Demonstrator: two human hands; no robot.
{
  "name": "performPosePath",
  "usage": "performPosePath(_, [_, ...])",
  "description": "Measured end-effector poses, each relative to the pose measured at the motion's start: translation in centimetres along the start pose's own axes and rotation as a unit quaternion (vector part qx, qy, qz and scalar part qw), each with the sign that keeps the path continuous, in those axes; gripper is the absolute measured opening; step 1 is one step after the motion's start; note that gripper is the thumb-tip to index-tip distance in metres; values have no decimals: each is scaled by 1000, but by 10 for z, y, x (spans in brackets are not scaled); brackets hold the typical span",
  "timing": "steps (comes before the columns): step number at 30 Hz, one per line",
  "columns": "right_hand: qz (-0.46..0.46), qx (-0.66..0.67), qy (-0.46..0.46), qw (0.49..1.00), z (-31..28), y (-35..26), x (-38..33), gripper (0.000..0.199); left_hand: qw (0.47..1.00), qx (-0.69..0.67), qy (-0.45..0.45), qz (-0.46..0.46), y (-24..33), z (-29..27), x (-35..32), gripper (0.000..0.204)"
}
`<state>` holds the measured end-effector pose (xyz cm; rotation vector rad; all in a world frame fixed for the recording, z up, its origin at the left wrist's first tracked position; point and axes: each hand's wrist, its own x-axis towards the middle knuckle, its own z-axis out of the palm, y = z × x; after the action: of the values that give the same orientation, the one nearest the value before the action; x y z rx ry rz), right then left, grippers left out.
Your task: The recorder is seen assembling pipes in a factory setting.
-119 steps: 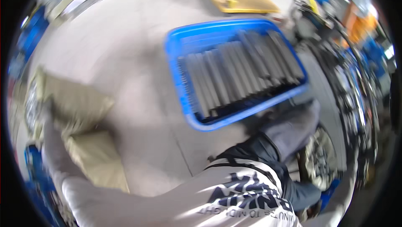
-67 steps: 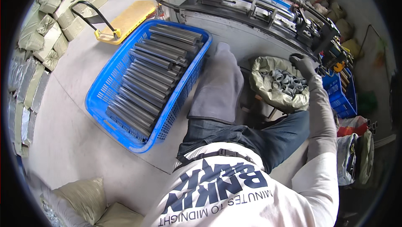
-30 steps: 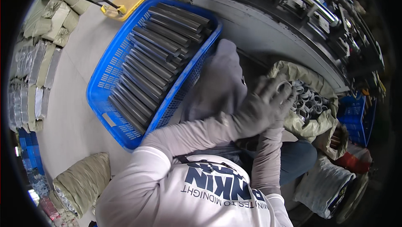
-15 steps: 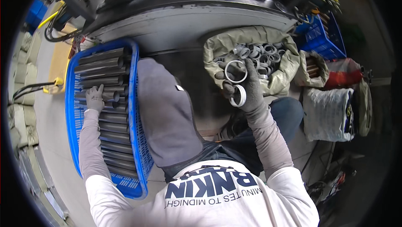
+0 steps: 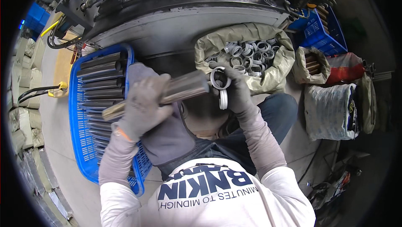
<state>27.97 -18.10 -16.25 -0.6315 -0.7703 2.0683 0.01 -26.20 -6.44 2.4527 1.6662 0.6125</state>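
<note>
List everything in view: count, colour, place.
Held tube: at least one, grey-brown, left hand
Held rings: at least two, white, right hand
Basket: one, blue, left floor
Dark tubes: many, grey, in basket
Large sack: one, khaki, centre-right
Loose rings: many, grey, in large sack
Crate: one, blue, upper right
Small sack: one, khaki, right of large sack
Red bag: one, red, right
White bag: one, white, below red bag
Machine: one, mostly black, top
Trolley: one, yellow, left of basket
Packages: many, beige, left edge
Left hand: one, grey-gloved, by basket
Right hand: one, grey-gloved, centre
</note>
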Motion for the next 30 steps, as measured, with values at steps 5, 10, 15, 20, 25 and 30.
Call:
performPosePath(5, [-144, -347, 84, 923, 2, 5, -3, 52, 996, 33, -57, -55, 21, 44, 20, 58])
performPosePath(10, [-217, -396, 81, 889, -4, 9, -1, 53, 995, 44, -72, -54, 23, 51, 27, 62])
performPosePath(15, [-202, -427, 112, 874, 1, 14, 3, 49, 993, 53, -86, -58, 20, 52, 24, 66])
performPosePath(20, [-174, -440, 139, 870, 7, 15, 3, 44, 992, 47, -103, -52, 18, 54, 26, 70])
performPosePath(25, [-248, -526, 133, 803, -1, 28, 8, 32, 991, 55, -108, -52, 18, 55, 25, 69])
performPosePath(30, [-258, -510, 156, 806, 9, 32, 10, 28, 988, 60, -132, -54, 16, 54, 28, 65])
